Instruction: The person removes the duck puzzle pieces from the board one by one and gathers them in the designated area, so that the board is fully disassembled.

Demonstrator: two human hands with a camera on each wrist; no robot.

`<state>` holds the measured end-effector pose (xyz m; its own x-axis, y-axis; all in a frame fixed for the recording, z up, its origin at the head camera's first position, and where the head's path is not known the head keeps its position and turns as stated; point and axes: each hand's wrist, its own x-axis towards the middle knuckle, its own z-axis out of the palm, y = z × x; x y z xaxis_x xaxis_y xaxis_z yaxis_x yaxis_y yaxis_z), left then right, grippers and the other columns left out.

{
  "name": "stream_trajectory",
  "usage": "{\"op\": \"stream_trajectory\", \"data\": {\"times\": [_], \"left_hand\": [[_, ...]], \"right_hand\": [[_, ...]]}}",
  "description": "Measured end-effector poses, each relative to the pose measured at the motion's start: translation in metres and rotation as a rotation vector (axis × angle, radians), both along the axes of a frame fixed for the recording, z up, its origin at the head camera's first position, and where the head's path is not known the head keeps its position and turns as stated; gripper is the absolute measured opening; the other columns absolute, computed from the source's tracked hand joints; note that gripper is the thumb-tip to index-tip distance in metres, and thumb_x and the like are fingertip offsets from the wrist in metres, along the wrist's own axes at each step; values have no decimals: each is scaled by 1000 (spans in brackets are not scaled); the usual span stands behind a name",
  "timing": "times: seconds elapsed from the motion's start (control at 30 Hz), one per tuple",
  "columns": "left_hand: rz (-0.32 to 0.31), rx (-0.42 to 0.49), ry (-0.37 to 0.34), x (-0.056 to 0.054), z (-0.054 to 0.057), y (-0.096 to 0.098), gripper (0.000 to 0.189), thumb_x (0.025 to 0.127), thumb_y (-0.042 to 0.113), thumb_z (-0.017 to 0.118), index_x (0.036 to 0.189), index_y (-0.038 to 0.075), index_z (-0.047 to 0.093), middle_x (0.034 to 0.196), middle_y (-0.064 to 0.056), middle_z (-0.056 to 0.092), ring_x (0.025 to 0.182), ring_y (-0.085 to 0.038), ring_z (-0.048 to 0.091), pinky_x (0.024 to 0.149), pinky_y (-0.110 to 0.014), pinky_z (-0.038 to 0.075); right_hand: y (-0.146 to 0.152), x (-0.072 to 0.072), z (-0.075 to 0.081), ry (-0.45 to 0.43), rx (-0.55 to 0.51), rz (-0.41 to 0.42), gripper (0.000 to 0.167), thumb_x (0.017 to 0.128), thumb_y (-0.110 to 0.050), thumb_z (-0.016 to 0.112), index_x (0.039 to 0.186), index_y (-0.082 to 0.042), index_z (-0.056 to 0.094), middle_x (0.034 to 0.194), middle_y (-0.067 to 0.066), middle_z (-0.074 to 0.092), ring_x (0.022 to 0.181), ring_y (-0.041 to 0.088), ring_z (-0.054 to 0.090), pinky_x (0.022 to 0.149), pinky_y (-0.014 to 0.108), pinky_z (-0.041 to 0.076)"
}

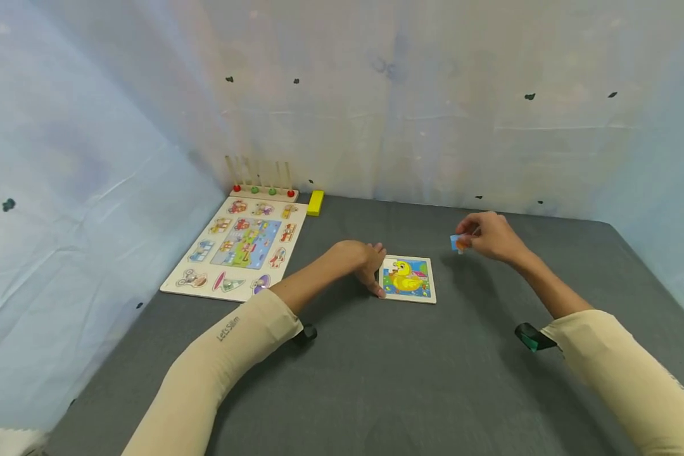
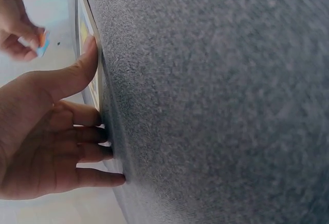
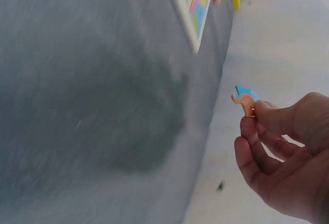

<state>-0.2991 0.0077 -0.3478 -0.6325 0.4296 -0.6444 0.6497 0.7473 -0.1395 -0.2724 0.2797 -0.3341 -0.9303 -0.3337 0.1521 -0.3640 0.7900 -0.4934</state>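
Note:
A small wooden jigsaw puzzle (image 1: pixel 407 285) with a yellow duck picture lies flat in its pale frame. Bare pale backing shows at its upper left. My left hand (image 1: pixel 369 266) rests against the left side of that frame. In the left wrist view its thumb (image 2: pixel 85 62) touches the frame's edge and the other fingers extend down to the table. Right of the puzzle and above the table, my right hand (image 1: pixel 490 235) pinches a blue and orange puzzle piece (image 3: pixel 245 98) between thumb and fingertips.
A larger wooden picture board (image 1: pixel 205 288) lies at the left. Behind it stands a peg rack (image 1: pixel 268 195) with red and green beads, beside a yellow block (image 1: pixel 316 203). Pale sheeting (image 1: pixel 433 139) hangs along the back and sides of the dark grey table (image 1: pixel 387 380).

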Motion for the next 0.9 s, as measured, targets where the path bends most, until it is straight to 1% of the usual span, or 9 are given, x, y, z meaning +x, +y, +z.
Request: {"op": "stream_trajectory", "data": {"times": [0.07,0.13,0.2,0.27,0.33,0.47,0.6,0.77,0.9], "left_hand": [[2,-10,4,-1,1,-1,116,94,72,60,168,3,2,178,-17,0,166,-32,9,135,-42,14],[4,-14,13,-1,2,-1,116,94,72,60,168,3,2,178,-17,0,166,-32,10,135,-42,15],[5,-15,11,-2,2,-1,116,94,72,60,168,4,2,178,-16,0,166,-32,10,135,-42,15],[2,-19,4,-2,3,-1,116,94,72,59,168,4,1,178,-16,-1,166,-32,9,135,-42,15],[1,-20,-8,-2,4,0,116,94,72,59,168,4,1,178,-16,-2,166,-32,8,135,-42,14],[14,-17,-11,-1,5,1,116,94,73,59,168,5,0,178,-15,-3,166,-31,7,135,-43,14],[21,-31,-10,-1,6,3,117,94,73,59,168,6,-1,178,-14,-4,166,-30,6,135,-43,13],[17,-69,-26,-1,7,5,118,93,75,57,168,6,-2,178,-14,-4,167,-30,6,135,-42,13],[27,-71,-38,-3,10,5,119,92,75,59,168,8,-2,178,-14,-4,167,-29,7,135,-43,14]], "right_hand": [[13,-4,-3,-30,11,-16,17,98,-2,68,108,10,71,99,28,73,79,28,71,70,36,54],[24,-7,-7,-91,3,-40,19,97,-3,69,109,12,70,98,29,73,75,20,67,67,30,52],[32,-10,-14,-150,-14,-67,21,97,-3,69,110,14,69,97,29,73,74,14,65,65,28,52],[39,-13,-20,-208,-37,-94,23,97,-3,69,112,15,68,96,29,73,74,11,64,65,27,54],[43,-15,-27,-242,-52,-105,25,97,-3,70,112,16,68,95,28,74,74,10,65,65,26,56],[47,-20,-37,-243,-45,-112,24,97,-3,70,111,16,68,86,22,74,71,10,64,62,24,55],[45,-23,-42,-227,-27,-119,23,96,-2,70,109,16,69,82,18,74,67,8,60,59,22,51],[42,-24,-42,-251,-7,-118,23,96,-4,70,109,15,68,81,17,75,66,8,60,58,24,49],[39,-24,-40,-264,-2,-122,23,97,-5,69,109,15,67,75,10,75,64,10,59,58,25,47]]}}
